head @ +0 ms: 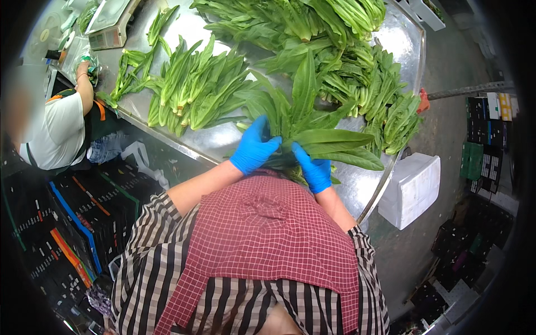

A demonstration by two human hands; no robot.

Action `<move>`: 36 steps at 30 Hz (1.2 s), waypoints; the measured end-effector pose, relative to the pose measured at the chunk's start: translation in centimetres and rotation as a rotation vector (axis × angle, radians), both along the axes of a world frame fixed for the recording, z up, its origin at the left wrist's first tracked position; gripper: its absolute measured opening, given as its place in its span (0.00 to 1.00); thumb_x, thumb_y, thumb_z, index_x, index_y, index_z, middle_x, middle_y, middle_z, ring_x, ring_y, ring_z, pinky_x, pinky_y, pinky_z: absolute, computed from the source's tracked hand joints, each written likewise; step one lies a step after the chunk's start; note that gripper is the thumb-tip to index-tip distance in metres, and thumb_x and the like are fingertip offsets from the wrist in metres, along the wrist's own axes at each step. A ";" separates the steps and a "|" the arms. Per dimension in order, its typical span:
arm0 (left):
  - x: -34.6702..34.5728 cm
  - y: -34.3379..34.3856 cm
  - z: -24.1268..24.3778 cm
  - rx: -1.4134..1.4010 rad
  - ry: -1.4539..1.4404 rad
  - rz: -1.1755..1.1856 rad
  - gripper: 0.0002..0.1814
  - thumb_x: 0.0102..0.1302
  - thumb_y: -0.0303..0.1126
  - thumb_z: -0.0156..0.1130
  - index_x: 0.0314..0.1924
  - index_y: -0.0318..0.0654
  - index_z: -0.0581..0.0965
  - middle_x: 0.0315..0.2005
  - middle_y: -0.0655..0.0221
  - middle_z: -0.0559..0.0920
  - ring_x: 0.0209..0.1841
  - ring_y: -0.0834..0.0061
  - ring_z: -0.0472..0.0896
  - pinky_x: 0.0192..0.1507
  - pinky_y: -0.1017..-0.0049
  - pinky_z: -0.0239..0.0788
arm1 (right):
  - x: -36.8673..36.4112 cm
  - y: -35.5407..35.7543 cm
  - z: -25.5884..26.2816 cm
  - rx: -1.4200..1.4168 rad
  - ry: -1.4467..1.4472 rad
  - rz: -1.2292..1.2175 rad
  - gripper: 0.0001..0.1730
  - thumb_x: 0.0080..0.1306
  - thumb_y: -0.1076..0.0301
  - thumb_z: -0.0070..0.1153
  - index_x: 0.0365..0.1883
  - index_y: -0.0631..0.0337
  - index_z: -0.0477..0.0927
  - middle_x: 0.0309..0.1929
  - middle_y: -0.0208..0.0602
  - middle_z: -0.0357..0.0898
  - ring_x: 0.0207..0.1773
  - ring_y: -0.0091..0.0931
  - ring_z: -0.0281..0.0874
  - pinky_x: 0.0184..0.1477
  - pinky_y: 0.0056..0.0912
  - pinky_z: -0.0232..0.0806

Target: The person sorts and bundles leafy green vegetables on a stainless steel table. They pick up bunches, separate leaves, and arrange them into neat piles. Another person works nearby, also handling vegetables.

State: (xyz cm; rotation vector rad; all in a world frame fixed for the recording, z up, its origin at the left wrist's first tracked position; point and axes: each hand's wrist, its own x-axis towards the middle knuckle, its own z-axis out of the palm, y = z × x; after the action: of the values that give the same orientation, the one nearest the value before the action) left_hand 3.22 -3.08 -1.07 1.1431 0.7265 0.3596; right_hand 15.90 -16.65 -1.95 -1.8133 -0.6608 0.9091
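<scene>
A bunch of long-leaf lettuce (307, 113) is spread in front of my apron, its leaves fanning up and to the right. My left hand (256, 146), in a blue glove, grips its left side with thumb and fingers. On the other side my right hand (313, 169), also gloved in blue, holds the lower right leaves. The base of the bunch is hidden between the hands. Just left lies a pile of trimmed lettuce (197, 88) with cut stem ends towards me. More bundles (368, 83) sit to the right, and a large heap (284, 21) covers the far side.
All the greens rest on a metal table (197, 140) with a raised edge. At the left a co-worker (58, 121) handles a bag beside a weighing scale (111, 25). A white foam box (412, 188) stands off the table's right edge. Black crates (92, 209) are stacked lower left.
</scene>
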 end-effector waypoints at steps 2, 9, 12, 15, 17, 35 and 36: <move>0.0 0.3 0.3 -0.005 -0.023 -0.037 0.31 0.60 0.24 0.58 0.63 0.25 0.61 0.54 0.56 0.74 0.56 0.70 0.73 0.56 0.73 0.67 | 0.1 0.2 0.3 0.071 -0.057 0.039 0.30 0.55 0.61 0.68 0.54 0.62 0.73 0.48 0.42 0.78 0.50 0.33 0.76 0.54 0.36 0.66; -0.4 0.7 -0.4 -0.271 -0.140 0.049 0.25 0.63 0.22 0.56 0.61 0.35 0.68 0.53 0.65 0.77 0.53 0.73 0.75 0.56 0.73 0.67 | -0.1 0.3 1.2 0.107 -0.020 0.037 0.32 0.52 0.65 0.71 0.54 0.63 0.72 0.39 0.36 0.75 0.41 0.25 0.73 0.46 0.29 0.69; -0.6 0.7 -0.8 -0.348 -0.125 0.048 0.25 0.63 0.21 0.56 0.61 0.36 0.68 0.54 0.67 0.76 0.54 0.72 0.75 0.57 0.73 0.67 | -0.2 -0.2 0.9 0.033 0.049 0.053 0.27 0.53 0.66 0.70 0.48 0.64 0.74 0.36 0.33 0.75 0.36 0.21 0.71 0.40 0.25 0.69; -0.8 0.9 -1.4 -0.381 -0.179 -0.007 0.28 0.61 0.21 0.57 0.63 0.37 0.66 0.56 0.67 0.75 0.55 0.70 0.75 0.58 0.71 0.67 | -0.3 -0.1 0.8 0.044 0.026 0.031 0.23 0.53 0.66 0.70 0.44 0.63 0.75 0.33 0.31 0.75 0.32 0.20 0.70 0.36 0.24 0.68; -1.1 1.0 -1.4 -0.352 -0.231 -0.081 0.31 0.60 0.21 0.58 0.65 0.37 0.64 0.57 0.67 0.74 0.55 0.69 0.74 0.58 0.70 0.67 | -0.4 -0.1 0.8 0.041 -0.002 0.026 0.22 0.53 0.67 0.70 0.43 0.63 0.75 0.33 0.30 0.75 0.31 0.20 0.69 0.35 0.24 0.68; -2.1 0.0 1.7 -0.173 -0.164 -0.084 0.31 0.57 0.24 0.67 0.61 0.34 0.67 0.54 0.65 0.76 0.55 0.73 0.75 0.57 0.70 0.67 | -0.7 -0.2 0.5 0.014 -0.049 0.150 0.16 0.54 0.74 0.67 0.41 0.63 0.78 0.33 0.32 0.79 0.34 0.21 0.75 0.39 0.25 0.69; -2.1 -0.1 1.7 -0.179 -0.180 -0.079 0.31 0.57 0.25 0.67 0.61 0.35 0.67 0.54 0.65 0.76 0.55 0.73 0.75 0.57 0.70 0.67 | -0.7 -0.3 0.4 0.023 -0.041 0.141 0.15 0.54 0.74 0.67 0.40 0.62 0.78 0.33 0.31 0.80 0.34 0.20 0.76 0.39 0.24 0.69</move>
State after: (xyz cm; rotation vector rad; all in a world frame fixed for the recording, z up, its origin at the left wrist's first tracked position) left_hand 1.09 -3.14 0.60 0.9536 0.5419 0.3193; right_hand 15.19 -16.92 -1.53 -1.7858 -0.8303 0.9550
